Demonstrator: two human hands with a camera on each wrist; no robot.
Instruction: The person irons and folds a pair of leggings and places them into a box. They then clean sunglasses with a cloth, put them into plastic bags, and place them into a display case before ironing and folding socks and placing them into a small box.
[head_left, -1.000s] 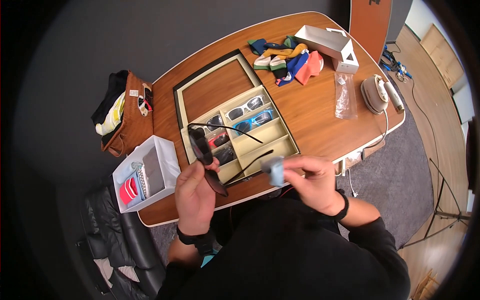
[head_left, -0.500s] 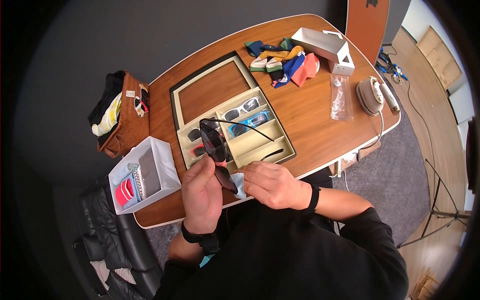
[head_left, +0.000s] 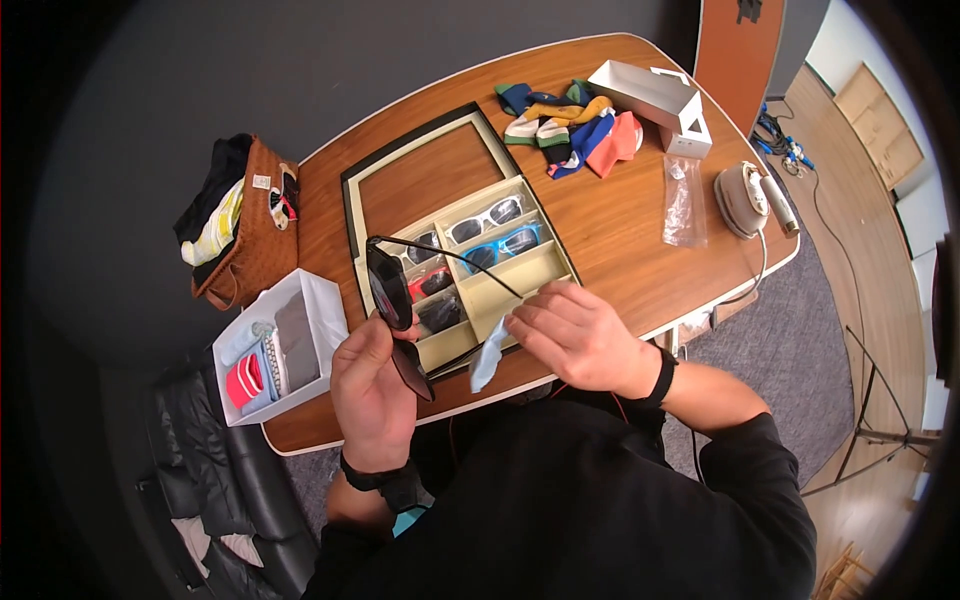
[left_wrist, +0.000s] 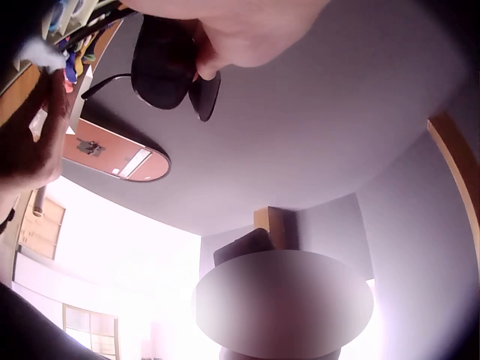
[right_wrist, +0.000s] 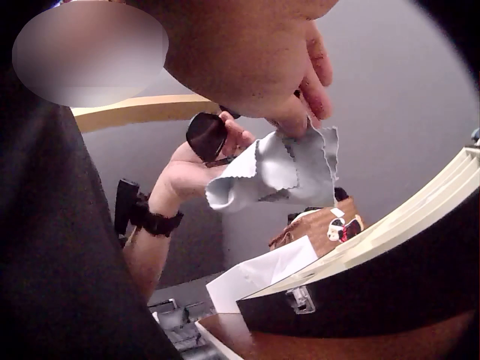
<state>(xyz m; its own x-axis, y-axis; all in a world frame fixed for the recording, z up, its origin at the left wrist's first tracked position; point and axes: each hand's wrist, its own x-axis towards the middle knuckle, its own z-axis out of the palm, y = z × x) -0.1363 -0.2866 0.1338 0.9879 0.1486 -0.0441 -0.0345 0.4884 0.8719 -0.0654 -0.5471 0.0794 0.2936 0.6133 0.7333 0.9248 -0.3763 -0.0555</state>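
Note:
My left hand (head_left: 375, 405) grips a pair of black sunglasses (head_left: 388, 285) near the bridge, held up over the near left part of the eyewear case (head_left: 518, 272). Both temples are unfolded and point to the right. In my right hand (head_left: 585, 340) a light blue cleaning cloth (head_left: 487, 362) is pinched; its zigzag edge shows in the right wrist view, where the cloth (right_wrist: 262, 169) hangs folded from the fingertips. The cloth is apart from the lenses, and one temple's end reaches right at the right fingers. Below, the case holds white glasses (head_left: 485, 220), blue glasses (head_left: 500, 250) and red glasses (head_left: 430, 283).
A white box (head_left: 325, 330) of folded cloths stands left, beside a brown basket (head_left: 265, 240) of clothes. Colourful fabric pieces (head_left: 570, 125), an open white carton (head_left: 645, 95), a clear plastic bag (head_left: 684, 205) and a corded handheld steamer (head_left: 740, 202) lie toward the back and right.
My right hand brought the cloth left to the lower lens, then drew it back right, off the lens. The left hand shifted right and back left with the sunglasses.

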